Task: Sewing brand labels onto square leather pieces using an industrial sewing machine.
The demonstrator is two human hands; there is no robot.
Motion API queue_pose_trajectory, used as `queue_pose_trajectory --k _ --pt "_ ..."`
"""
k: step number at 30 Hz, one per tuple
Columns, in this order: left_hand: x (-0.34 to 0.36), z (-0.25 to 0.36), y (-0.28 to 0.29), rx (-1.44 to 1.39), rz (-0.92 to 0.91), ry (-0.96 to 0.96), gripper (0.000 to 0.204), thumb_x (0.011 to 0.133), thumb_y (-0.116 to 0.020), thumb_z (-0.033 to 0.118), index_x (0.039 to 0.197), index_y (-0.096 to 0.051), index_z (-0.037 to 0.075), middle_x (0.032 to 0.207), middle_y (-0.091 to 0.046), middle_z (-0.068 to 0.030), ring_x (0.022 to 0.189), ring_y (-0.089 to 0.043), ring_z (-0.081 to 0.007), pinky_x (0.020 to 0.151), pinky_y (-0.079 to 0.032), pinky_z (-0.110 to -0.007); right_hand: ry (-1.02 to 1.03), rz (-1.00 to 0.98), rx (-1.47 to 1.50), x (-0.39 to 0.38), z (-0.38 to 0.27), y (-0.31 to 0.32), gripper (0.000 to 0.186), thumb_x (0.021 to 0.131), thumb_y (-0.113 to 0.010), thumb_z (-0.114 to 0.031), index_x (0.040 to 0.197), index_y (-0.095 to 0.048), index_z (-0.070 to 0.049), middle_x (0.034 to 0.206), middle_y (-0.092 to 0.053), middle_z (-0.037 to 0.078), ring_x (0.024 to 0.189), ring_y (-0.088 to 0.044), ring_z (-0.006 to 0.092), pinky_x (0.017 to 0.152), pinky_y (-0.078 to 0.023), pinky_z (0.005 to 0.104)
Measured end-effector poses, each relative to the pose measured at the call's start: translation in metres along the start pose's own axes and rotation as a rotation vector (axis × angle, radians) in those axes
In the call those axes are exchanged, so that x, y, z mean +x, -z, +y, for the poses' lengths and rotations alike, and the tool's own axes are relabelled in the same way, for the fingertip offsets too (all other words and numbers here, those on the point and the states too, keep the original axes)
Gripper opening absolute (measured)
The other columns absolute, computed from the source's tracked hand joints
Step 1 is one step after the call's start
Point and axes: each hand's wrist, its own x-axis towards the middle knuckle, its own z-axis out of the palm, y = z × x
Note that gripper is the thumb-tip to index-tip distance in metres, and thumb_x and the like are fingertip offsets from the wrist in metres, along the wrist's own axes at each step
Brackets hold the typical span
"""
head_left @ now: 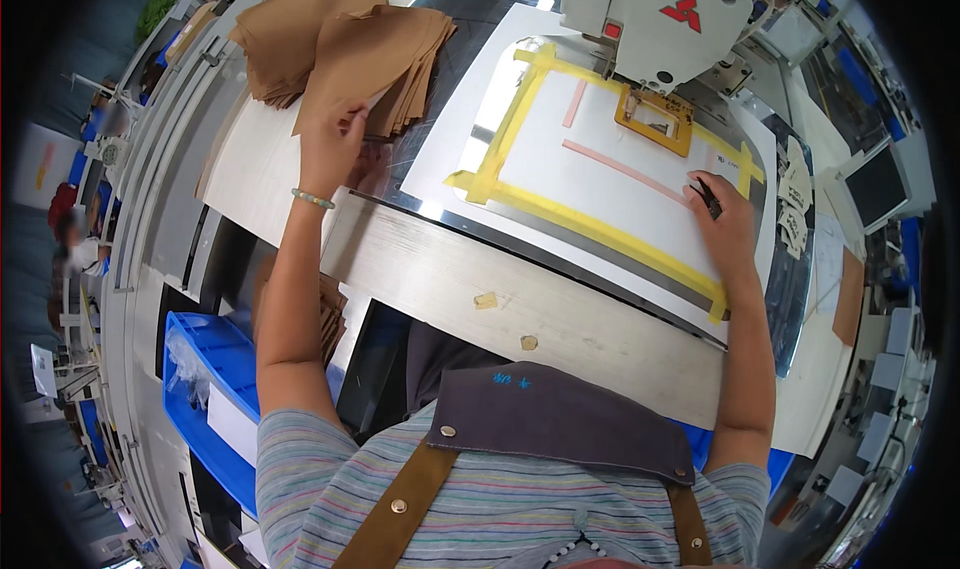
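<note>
My left hand (335,147), a beaded bracelet on its wrist, is at the near edge of a stack of brown cut pieces (375,54). Its thumb and fingers are closed at the top piece's edge. A small black tool (707,198) is in the curled fingers of my right hand (725,227); its kind cannot be made out. That hand rests at the right of a white sheet (560,184) bordered with yellow tape. Two pink strips (625,171) lie on the sheet, the longer one ending by my right fingertips. Beyond stands a sewing machine head (665,29) above a gold rectangular frame (655,121).
Another brown stack (290,44) lies at the far left. Pale cut pieces (793,199) sit to the right, past the dark glossy plate. Below the table's left edge is a blue bin (210,409) with clear plastic. Two scraps (486,300) lie on the front table board.
</note>
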Motion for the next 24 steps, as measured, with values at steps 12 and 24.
queue_pose_trajectory --k 12,24 --pt "0.074 0.11 -0.044 -0.471 0.504 0.012 0.015 0.104 -0.067 0.014 0.107 -0.072 0.0 0.097 -0.074 -0.0039 0.08 -0.065 -0.012 0.076 -0.053 -0.027 0.037 0.117 0.02 -0.002 0.003 -0.003 0.027 0.095 -0.077 -0.017 0.119 -0.073 -0.004 0.099 -0.073 0.012 0.077 -0.066 0.0211 0.074 -0.054 0.0298" --pt "0.01 0.164 -0.11 -0.449 -0.435 -0.063 0.015 0.096 -0.073 0.009 0.108 -0.079 0.001 0.094 -0.078 -0.0139 0.077 -0.071 -0.0229 0.073 -0.057 -0.034 0.155 -0.231 -0.123 0.003 -0.074 -0.012 0.028 0.097 -0.072 -0.015 0.125 -0.072 -0.008 0.113 -0.07 0.007 0.098 -0.072 0.024 0.081 -0.058 0.0343"
